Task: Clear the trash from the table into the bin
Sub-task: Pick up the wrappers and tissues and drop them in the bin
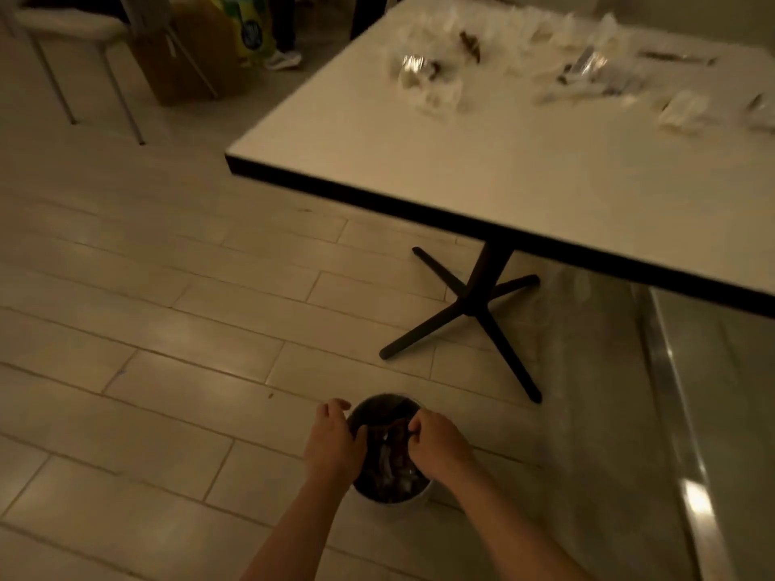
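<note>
Left grip (331,442) clamps the bin (383,402) rim, floor level. Right grip (436,446) curled over it, can't tell if holding. Leftover plastic wrappers (427,77) sit forward-right on bench (503,169), nearer my right.

This looks like a café or canteen-style eating area (dimly lit): a square white-topped table (482,169) with a black edge band stands on a black column (488,266) with four splayed feet, on a pale floor (146,329) of long rectangular tiles, with a white-seated chair (71,25) on thin metal legs beyond.
</note>
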